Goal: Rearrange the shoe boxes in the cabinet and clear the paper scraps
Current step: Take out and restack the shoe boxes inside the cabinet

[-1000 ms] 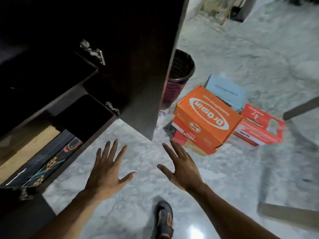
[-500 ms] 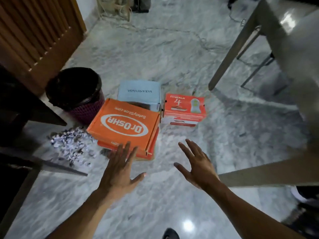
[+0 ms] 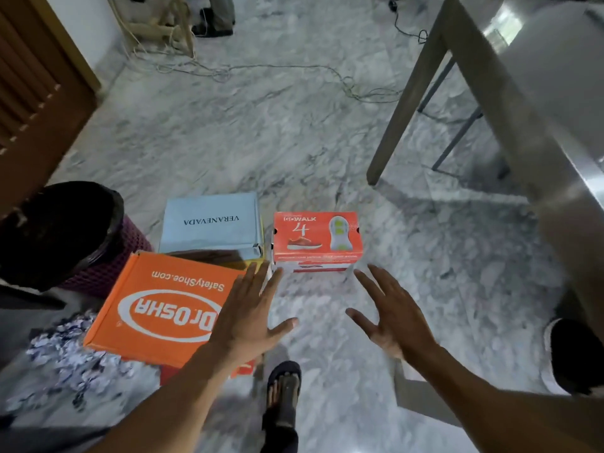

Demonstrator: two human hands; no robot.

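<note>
Three shoe boxes sit on the marble floor (image 3: pixel 327 132), none of them in a cabinet. The orange box (image 3: pixel 157 308), printed with a white oval logo, lies nearest on the left, tilted and resting on top of a red box (image 3: pixel 242 371) of which only a corner shows beneath it. Behind it and touching its far edge stands the pale blue box (image 3: pixel 209 227), lid closed, lettering upside down from this view. Just beside that, to the right, is the red-orange box (image 3: pixel 317 237) with a shoe picture and a large 4 on the lid; it appears to sit on a second, similar box. A heap of paper scraps (image 3: pixel 65 354) lies on the floor left of the orange box, partly under its overhanging edge.

The left hand (image 3: pixel 248 315) hovers over the right end of the orange box, palm down, fingers (image 3: pixel 251 282) spread wide, its grip empty. The right hand (image 3: pixel 392 318) hangs over bare floor in front of the red-orange box, fingers likewise splayed, holding nothing. The two hands are apart, with floor showing between them.

A dark bin (image 3: pixel 62 233) with a black liner stands behind the orange box at left. A sandalled foot (image 3: pixel 282 390) shows below the hands. A grey bench (image 3: pixel 523 103) runs along the right, and cables (image 3: pixel 228 71) trail across the far floor
</note>
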